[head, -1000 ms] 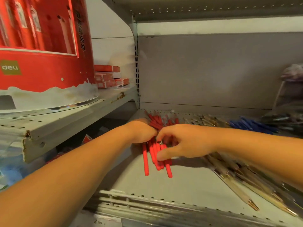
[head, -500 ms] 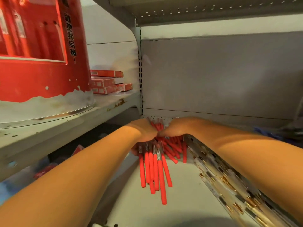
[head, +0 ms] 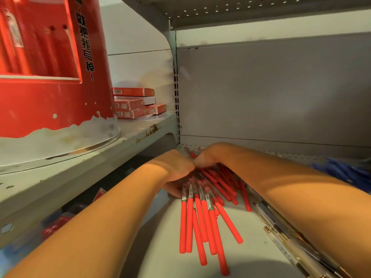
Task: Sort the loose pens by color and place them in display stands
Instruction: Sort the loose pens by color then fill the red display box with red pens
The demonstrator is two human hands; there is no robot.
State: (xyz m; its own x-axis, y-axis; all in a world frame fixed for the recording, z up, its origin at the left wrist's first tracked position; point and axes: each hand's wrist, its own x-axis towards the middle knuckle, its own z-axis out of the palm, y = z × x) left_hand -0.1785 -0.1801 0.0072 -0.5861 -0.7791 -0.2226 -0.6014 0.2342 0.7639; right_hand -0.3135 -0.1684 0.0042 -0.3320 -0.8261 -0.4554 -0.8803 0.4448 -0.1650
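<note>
The red pens [head: 197,223] lie on the shelf [head: 253,257], with their long way pointing at the person. Both hands sit on the far ends. The left hand [head: 176,167] curls round a bunch. The right hand [head: 208,157] hides its fingers, so I cannot tell its hold.

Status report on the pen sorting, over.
Left hand gripping a bunch of red pens on the shelf. Right hand against it on the pile, fingers hidden. Clear pens lying close on the right.
</note>
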